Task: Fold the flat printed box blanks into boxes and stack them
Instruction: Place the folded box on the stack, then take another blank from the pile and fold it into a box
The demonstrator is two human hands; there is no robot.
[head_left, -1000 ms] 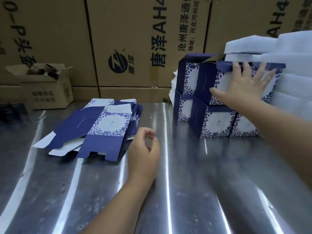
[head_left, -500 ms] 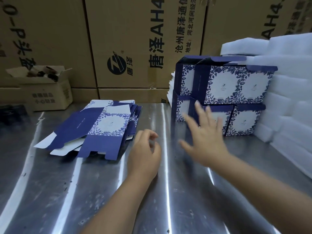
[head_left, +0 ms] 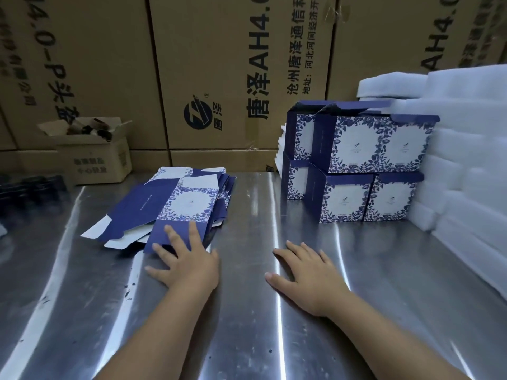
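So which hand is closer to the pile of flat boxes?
Left. The left hand has fingers on the pile; the right hand lies flat on the table, apart, to its right.

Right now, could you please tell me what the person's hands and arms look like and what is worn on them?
The left hand and right hand are bare: no gloves and no rings that I can see, with short, plain nails. The left forearm and right forearm are bare too; no sleeve, watch or band shows down to the picture's edge.
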